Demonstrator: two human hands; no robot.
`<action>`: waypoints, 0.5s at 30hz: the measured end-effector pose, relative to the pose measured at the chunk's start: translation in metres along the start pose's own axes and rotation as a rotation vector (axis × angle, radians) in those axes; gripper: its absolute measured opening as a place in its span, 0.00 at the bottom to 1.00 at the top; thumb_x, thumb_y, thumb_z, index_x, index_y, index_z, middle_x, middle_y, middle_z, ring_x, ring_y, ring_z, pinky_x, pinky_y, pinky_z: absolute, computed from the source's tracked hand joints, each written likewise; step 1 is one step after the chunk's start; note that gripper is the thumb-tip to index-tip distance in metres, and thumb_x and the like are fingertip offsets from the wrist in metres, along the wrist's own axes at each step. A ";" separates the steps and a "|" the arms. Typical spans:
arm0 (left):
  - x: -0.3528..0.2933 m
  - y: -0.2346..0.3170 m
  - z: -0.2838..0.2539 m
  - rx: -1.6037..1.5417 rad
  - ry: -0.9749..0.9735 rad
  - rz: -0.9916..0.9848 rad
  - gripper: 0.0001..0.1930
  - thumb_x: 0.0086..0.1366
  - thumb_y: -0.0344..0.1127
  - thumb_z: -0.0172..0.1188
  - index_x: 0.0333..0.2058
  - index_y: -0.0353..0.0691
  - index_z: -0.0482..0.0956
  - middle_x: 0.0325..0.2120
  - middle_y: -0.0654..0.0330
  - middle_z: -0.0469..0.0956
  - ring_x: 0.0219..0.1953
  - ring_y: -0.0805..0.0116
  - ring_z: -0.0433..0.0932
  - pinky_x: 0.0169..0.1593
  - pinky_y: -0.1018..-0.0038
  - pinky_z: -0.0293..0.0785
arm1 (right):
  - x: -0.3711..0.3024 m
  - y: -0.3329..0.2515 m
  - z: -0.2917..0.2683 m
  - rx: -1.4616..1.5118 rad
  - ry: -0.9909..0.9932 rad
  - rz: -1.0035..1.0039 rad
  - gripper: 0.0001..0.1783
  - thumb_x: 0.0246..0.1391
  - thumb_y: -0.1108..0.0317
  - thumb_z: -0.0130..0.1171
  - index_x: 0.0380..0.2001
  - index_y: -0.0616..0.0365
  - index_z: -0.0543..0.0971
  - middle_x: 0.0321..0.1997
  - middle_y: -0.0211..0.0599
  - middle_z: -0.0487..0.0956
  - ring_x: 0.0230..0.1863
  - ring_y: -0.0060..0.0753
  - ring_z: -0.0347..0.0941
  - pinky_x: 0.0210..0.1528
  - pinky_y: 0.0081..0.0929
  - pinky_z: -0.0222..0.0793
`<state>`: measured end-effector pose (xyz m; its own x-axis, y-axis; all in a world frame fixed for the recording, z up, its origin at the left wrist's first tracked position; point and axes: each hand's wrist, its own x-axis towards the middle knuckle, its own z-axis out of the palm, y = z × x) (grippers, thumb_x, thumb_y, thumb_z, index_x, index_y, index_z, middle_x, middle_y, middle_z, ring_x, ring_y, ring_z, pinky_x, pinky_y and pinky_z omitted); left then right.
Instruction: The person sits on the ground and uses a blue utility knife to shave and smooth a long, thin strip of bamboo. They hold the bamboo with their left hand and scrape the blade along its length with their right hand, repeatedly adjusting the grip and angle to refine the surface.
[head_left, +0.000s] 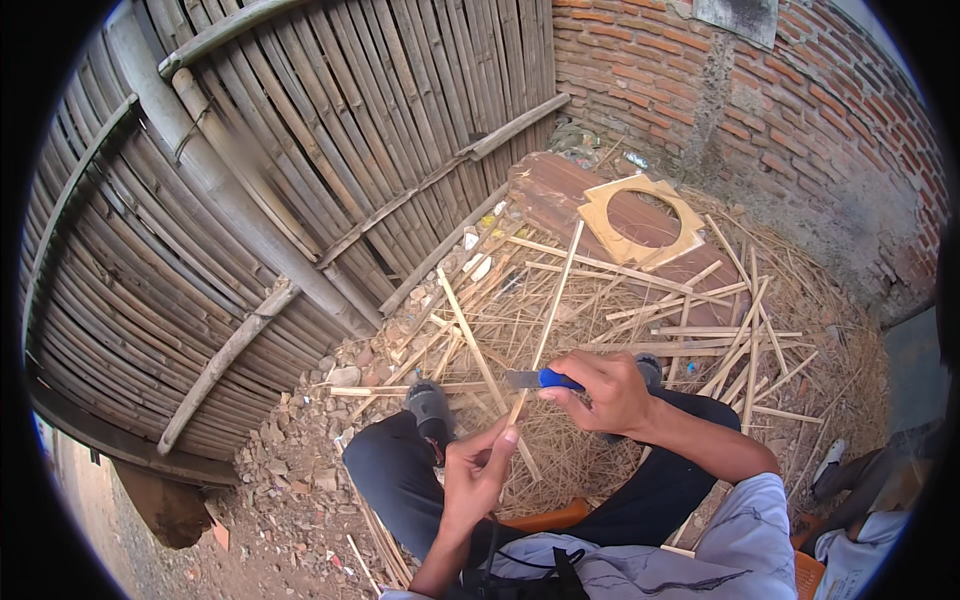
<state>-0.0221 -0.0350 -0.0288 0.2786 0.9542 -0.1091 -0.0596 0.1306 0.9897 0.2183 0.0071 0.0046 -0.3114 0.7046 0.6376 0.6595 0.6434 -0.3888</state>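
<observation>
My left hand is closed around the lower end of a thin bamboo strip, which points up and away from me between my knees. In my right hand is a knife with a blue handle and a short, flat grey blade. My fingers wrap the handle. The blade lies across the strip just above my left hand and appears to touch it. Beneath, a pile of fine shavings covers the ground between my feet. Another pale strip lies slantwise on the pile, just left of the held one.
Several cut strips are scattered to the right. A yellowish board with a round hole rests on a brown panel. A bamboo wall stands left, a brick wall behind. Another person's leg shows at far right.
</observation>
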 end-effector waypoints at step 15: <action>-0.015 -0.015 -0.014 0.021 -0.046 -0.058 0.21 0.84 0.40 0.57 0.59 0.26 0.83 0.19 0.77 0.64 0.18 0.89 0.56 0.23 0.82 0.48 | 0.020 0.053 -0.034 -0.100 0.199 0.213 0.16 0.67 0.59 0.70 0.43 0.63 0.86 0.34 0.46 0.88 0.28 0.43 0.86 0.31 0.35 0.79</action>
<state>-0.0386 -0.0479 -0.0431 0.3251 0.9316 -0.1626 -0.0216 0.1792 0.9836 0.2704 0.0453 0.0189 -0.0249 0.7416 0.6704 0.7626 0.4477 -0.4669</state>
